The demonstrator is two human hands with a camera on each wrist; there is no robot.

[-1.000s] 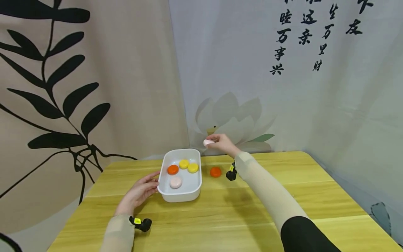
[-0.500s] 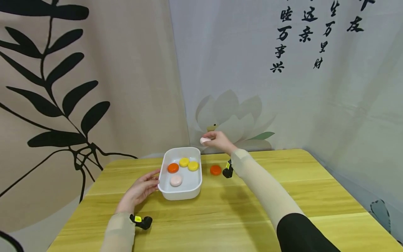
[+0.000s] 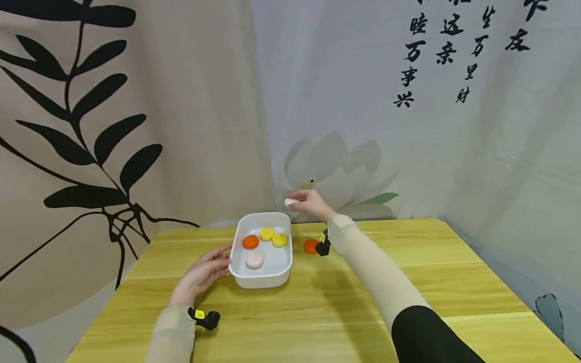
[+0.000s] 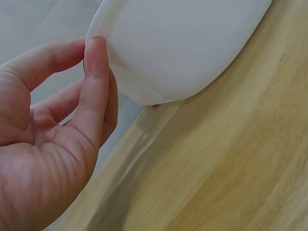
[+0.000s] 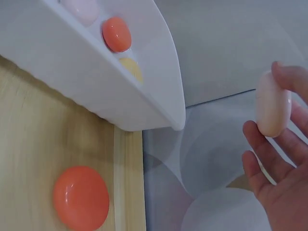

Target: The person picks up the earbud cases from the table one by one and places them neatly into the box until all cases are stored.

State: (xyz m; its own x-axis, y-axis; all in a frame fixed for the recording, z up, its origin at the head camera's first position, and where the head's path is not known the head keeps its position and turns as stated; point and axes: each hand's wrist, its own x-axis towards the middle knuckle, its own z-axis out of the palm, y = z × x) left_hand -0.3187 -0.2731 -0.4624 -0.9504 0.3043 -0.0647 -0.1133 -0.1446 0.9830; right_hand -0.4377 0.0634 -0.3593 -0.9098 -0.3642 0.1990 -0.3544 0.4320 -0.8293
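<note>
My right hand [image 3: 310, 202] pinches a pale pink, smooth round disc [image 5: 273, 104] between thumb and fingers. It hangs in the air behind and right of a white plastic tub [image 3: 265, 282], above the table's back edge. At the tub's left side my left hand [image 3: 205, 272] touches the wall with its fingertips [image 4: 95, 53], fingers fairly straight. Inside the tub lie an orange disc [image 3: 250, 242], a pale pink disc [image 3: 254, 260] and two yellow discs [image 3: 279, 239]. Another orange disc [image 5: 82, 198] is on the table right of the tub, partly covered by the wrist camera in the head view.
The light wooden table [image 3: 272, 322] ends just behind the tub. A hanging cloth [image 3: 204, 126] with printed leaves, a lotus and writing closes off the back. A black wrist camera [image 3: 207, 320] is strapped to the left wrist.
My right hand has moved a little left toward the tub with the pale pink disc. The wrist camera now covers part of the loose orange disc. The left hand stays at the tub.
</note>
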